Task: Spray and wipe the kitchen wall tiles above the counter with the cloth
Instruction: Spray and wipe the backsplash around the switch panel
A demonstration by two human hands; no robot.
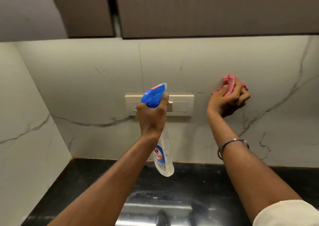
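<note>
Step in hand, by my judgement: wiping. My right hand (227, 100) curls its fingers round a bunched pink cloth (228, 82) and presses it to the marble-look wall tiles (86, 67), right of the switch plate (181, 105). My left hand (151, 117) grips the spray bottle (164, 156) at the neck, one finger forward by the trigger, above the black counter (86, 182). Next move: aim clear of the switches, spray, then sweep the cloth across.

Brown cabinets (207, 10) (switch plate (181, 106) below)
</note>
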